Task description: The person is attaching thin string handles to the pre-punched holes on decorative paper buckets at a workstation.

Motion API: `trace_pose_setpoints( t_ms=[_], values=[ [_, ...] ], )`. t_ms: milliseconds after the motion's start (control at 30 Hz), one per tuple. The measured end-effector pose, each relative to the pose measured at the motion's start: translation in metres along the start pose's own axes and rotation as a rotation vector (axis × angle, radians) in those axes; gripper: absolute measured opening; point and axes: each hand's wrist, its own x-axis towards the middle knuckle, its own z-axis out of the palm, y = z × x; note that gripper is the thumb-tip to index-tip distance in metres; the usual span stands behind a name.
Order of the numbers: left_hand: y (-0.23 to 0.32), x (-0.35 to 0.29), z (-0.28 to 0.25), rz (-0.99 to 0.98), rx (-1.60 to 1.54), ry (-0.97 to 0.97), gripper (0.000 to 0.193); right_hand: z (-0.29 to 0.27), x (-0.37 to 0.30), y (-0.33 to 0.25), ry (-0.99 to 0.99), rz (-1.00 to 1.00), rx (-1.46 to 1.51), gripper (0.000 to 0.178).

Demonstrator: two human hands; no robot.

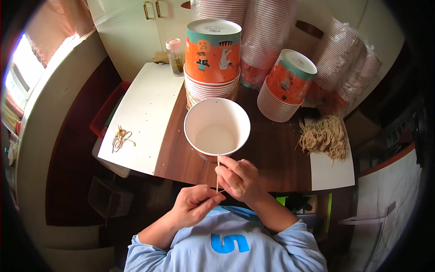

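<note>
A white-lined paper bucket (216, 140) stands upright on the table, its open mouth facing me and nothing visible inside. Just in front of its near rim, a thin beige cord (217, 174) runs straight down between my two hands. My right hand (239, 179) pinches the upper part, fingertips close to the rim; whether they touch it I cannot tell. Lower down, my left hand (197, 204) is closed on the cord's other end, with thumb and forefinger together. A short bit of cord shows beside the left fingertips.
Upside-down stacked orange-and-green buckets (213, 54) rise behind, with another stack (290, 84) to their right. Plastic-wrapped stacks (267, 36) stand farther back. A bundle of beige cords (324, 138) lies right, loose cord (121, 138) left. A lidded jar (175, 56) stands at the back left.
</note>
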Motion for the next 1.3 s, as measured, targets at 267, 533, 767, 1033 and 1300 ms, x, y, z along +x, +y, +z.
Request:
trace_pose_setpoints(
  t_ms=[267, 533, 767, 1033, 1300],
  values=[
    [0.022, 0.006, 0.001, 0.190, -0.078, -0.242, 0.011, -0.006, 0.012, 0.015, -0.039, 0.145, 0.037, 0.024],
    [0.028, 0.005, -0.050, -0.061, -0.254, -0.332, 0.018, -0.081, 0.019, 0.072, -0.280, 0.378, 0.468, 0.015],
    [0.018, -0.007, -0.062, -0.235, -0.378, -0.143, 0.021, -0.119, 0.007, 0.077, -0.369, 0.518, -0.022, 0.034],
    [0.021, 0.027, -0.014, -0.240, -0.221, -0.526, 0.021, -0.081, 0.031, -0.032, -0.504, 0.268, 0.638, 0.073],
    [-0.029, 0.038, -0.026, -0.672, -0.897, -0.494, 0.057, -0.075, 0.011, -0.005, -0.419, 0.600, 0.520, 0.005]
  ],
)
